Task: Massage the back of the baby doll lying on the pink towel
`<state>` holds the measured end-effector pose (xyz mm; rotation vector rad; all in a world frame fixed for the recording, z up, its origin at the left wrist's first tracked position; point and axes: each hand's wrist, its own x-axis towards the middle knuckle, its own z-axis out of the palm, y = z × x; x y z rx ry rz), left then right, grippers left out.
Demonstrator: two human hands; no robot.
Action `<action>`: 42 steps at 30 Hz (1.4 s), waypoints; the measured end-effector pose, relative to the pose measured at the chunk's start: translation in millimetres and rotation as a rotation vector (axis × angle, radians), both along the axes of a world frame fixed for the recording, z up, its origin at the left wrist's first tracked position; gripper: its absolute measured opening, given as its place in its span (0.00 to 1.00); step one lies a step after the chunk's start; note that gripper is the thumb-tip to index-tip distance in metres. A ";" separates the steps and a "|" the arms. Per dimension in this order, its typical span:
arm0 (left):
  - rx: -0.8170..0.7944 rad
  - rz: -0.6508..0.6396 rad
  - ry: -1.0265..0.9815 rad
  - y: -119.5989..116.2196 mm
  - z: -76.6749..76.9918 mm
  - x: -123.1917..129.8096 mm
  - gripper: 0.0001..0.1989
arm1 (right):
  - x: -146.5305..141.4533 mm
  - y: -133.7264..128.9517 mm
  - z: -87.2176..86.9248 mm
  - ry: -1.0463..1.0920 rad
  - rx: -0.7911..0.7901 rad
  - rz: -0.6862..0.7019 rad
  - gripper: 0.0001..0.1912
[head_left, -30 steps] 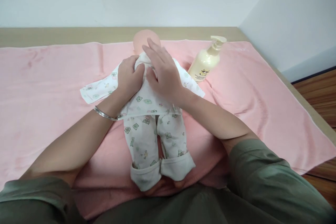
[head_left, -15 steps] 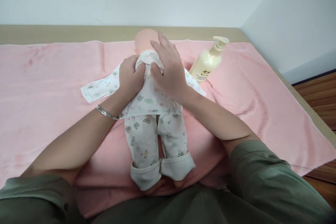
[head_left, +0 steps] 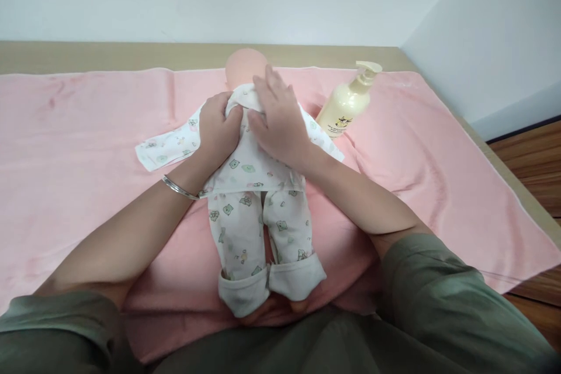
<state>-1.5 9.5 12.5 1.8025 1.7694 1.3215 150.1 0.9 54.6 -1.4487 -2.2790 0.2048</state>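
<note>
A baby doll [head_left: 248, 169] in a white top and trousers printed with little animals lies with its head away from me, the smooth back of the head showing. My left hand [head_left: 219, 125] is wrapped round the doll's left-side shoulder, thumb on its upper back and the other fingers mostly hidden. On the opposite side, my right hand [head_left: 280, 117] is over the upper back near the collar, its fingers stretched out and a little apart. Whether its palm touches the cloth I cannot tell. Turned-up cuffs [head_left: 298, 276] end the trouser legs close to my body.
Under the doll a pink towel [head_left: 87, 128] covers most of the wooden table [head_left: 48, 57]. A cream pump bottle [head_left: 346, 105] leans or lies on the towel just right of the doll's sleeve. White walls [head_left: 280, 0] stand behind and at the right.
My right hand has tipped down a little toward the doll's upper back, its fingers lower than before. My left hand and the doll stay in place.
</note>
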 end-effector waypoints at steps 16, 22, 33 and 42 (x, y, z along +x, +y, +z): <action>0.007 0.020 -0.034 -2.8 -3.6 -0.8 0.13 | -5.9 -0.6 -19.6 -0.087 0.009 0.029 0.33; 0.057 0.023 -0.017 -1.7 -8.6 -3.8 0.13 | 0.5 8.2 -14.2 -0.081 0.042 -0.017 0.26; 0.077 0.036 -0.008 -1.3 -11.0 -4.2 0.13 | 1.5 13.7 -12.1 -0.142 0.005 -0.064 0.28; 0.089 0.053 0.006 -1.2 -11.9 -6.7 0.14 | -2.6 2.4 -15.7 -0.104 0.071 -0.073 0.28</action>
